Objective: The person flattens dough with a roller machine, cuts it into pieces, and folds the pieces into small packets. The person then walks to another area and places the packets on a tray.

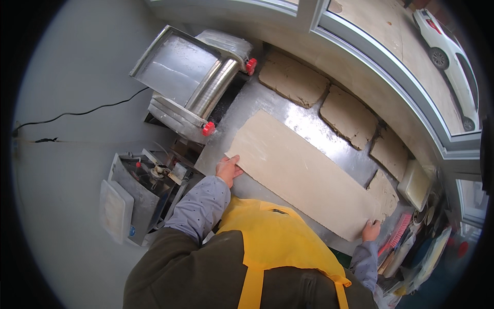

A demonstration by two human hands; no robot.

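A long, smooth beige dough sheet (305,166) lies flat on the metal tabletop (276,102) in front of me. At its near left corner, my left hand (228,170) pinches the edge between thumb and fingers. My right hand (371,231) grips the near corner at the other end, its thumb on top and the other fingers mostly hidden. Beside that end, partly covered by the sheet, sits a rough, torn dough piece (383,195).
A roller dough sheeter (185,73) with red knobs occupies the table's left end. Thick slabs (295,79), (349,116), (389,152) line the window wall. A plastic container (415,185) and a pink brush (399,230) are at right. Lower left stands an open metal machine (144,193).
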